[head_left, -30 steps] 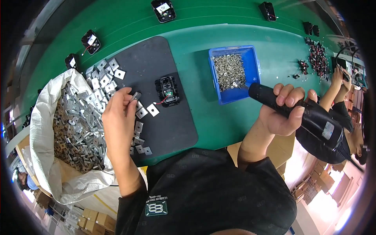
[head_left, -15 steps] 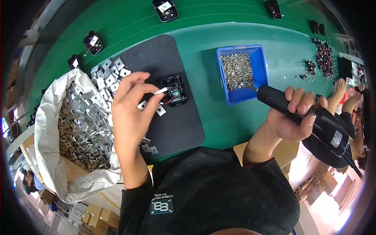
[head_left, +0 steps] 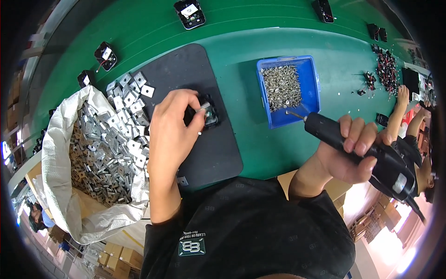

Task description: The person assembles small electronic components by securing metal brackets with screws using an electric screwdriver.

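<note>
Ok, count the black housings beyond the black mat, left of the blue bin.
3 plainly visible: one housing at the top, another housing lower left, a third housing by the white sack. The sack may hide more.

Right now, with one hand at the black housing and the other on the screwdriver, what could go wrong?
The left hand pinches a plate at the housing, so the plate could slip or sit crooked.

A white connector shows beside that hand and might get snagged or pinched.

The right hand holds the screwdriver with its bit at the near side of the bin; it might knock the bin.
</note>
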`<state>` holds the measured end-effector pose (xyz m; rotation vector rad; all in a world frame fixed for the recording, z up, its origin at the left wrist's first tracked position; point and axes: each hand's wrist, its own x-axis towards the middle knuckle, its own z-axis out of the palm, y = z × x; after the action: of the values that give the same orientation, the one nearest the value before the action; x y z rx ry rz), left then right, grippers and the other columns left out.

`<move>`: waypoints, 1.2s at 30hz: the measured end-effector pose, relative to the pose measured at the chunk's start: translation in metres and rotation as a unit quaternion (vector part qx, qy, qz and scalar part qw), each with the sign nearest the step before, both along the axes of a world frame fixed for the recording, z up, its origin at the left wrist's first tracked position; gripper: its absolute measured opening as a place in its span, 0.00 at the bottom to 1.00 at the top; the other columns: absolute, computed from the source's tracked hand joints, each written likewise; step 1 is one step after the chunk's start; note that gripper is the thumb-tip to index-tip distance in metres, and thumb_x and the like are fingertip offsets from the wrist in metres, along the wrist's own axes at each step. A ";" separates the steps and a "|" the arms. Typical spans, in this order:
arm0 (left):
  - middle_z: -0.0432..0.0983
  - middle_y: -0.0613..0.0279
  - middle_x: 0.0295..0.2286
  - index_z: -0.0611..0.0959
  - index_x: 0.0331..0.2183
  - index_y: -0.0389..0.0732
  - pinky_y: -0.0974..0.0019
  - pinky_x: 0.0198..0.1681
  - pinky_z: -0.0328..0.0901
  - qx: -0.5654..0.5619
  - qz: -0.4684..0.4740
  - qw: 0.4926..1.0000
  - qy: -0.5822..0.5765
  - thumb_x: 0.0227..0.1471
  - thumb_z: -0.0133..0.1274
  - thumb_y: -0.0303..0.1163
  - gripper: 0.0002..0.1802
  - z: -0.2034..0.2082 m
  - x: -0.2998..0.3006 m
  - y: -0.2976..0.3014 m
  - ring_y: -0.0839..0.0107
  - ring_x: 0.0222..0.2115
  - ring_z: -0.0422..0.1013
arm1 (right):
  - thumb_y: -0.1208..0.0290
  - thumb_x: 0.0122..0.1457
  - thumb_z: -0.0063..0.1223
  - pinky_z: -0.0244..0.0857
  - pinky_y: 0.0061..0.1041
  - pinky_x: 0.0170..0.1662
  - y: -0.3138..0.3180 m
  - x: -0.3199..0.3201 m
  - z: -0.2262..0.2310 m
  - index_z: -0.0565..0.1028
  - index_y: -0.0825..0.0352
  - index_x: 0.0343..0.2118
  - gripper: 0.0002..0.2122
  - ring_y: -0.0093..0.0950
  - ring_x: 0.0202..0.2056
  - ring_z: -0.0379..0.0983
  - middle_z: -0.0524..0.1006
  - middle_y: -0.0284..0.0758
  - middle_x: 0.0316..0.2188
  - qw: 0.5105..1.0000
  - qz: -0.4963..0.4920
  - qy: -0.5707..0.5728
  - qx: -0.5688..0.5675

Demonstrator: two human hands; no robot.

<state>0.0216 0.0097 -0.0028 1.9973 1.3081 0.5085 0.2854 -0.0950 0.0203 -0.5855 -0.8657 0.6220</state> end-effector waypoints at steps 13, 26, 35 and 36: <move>0.74 0.49 0.46 0.78 0.44 0.35 0.60 0.54 0.62 0.070 -0.013 0.989 -0.128 0.40 0.51 0.20 0.23 0.008 -0.029 0.005 0.57 0.48 0.71 | 0.67 0.56 0.60 0.61 0.23 0.36 0.002 -0.015 0.024 0.65 0.57 0.52 0.22 0.19 0.26 0.67 0.71 0.25 0.27 0.994 0.089 0.050 0.043; 0.81 0.56 0.30 0.84 0.36 0.34 0.66 0.30 0.70 0.093 -0.135 0.963 -0.215 0.37 0.66 0.24 0.18 0.009 0.035 -0.047 0.63 0.26 0.76 | 0.67 0.56 0.62 0.65 0.18 0.32 0.008 -0.041 0.036 0.66 0.56 0.51 0.21 0.18 0.25 0.69 0.72 0.24 0.26 0.981 0.158 0.093 0.061; 0.79 0.61 0.26 0.82 0.29 0.35 0.66 0.27 0.67 0.121 -0.168 0.954 -0.216 0.36 0.67 0.28 0.14 0.001 0.028 -0.050 0.65 0.24 0.74 | 0.67 0.56 0.62 0.66 0.19 0.31 0.004 -0.044 0.036 0.66 0.56 0.50 0.21 0.18 0.25 0.69 0.73 0.25 0.26 0.978 0.177 0.097 0.047; 0.79 0.61 0.25 0.82 0.29 0.35 0.66 0.27 0.67 0.121 -0.161 0.954 -0.220 0.36 0.68 0.29 0.14 0.001 0.028 -0.051 0.65 0.24 0.74 | 0.68 0.56 0.62 0.66 0.20 0.32 0.004 -0.043 0.035 0.66 0.56 0.50 0.21 0.19 0.25 0.69 0.73 0.25 0.26 0.978 0.183 0.090 0.042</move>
<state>0.0499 -0.0412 -0.0016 2.0807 0.6580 0.9240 0.2424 -0.0909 0.0554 -0.2877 -0.8290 0.9521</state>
